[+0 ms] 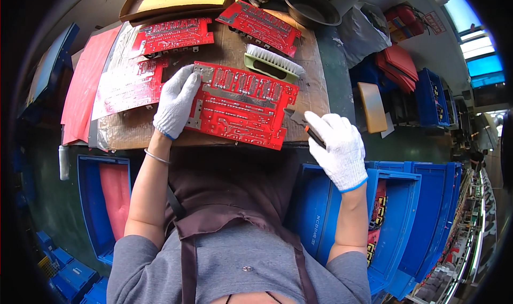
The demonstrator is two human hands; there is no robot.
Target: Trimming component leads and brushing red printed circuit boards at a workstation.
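Note:
My left hand [179,99], in a white knit glove, grips the left edge of a red circuit board [243,109]. The board is held tilted above the cardboard-covered table, its soldered side facing me. In my gloved right hand [335,143] is a pair of pliers [315,136] with black-and-orange handles. Their grey metal tip is close to the board's right edge; whether it touches, I cannot tell. Just beyond the board lies a green brush [272,64] with white bristles. More red boards rest behind it, one at the back left [176,35] and one at the back right [260,27].
A shiny, glare-lit board [128,87] lies left of my left hand. At the back stand a cardboard tray [176,2] and a dark round pan [312,9]. Blue bins flank me below the table, left [88,208] and right [395,224]; the right one holds boards.

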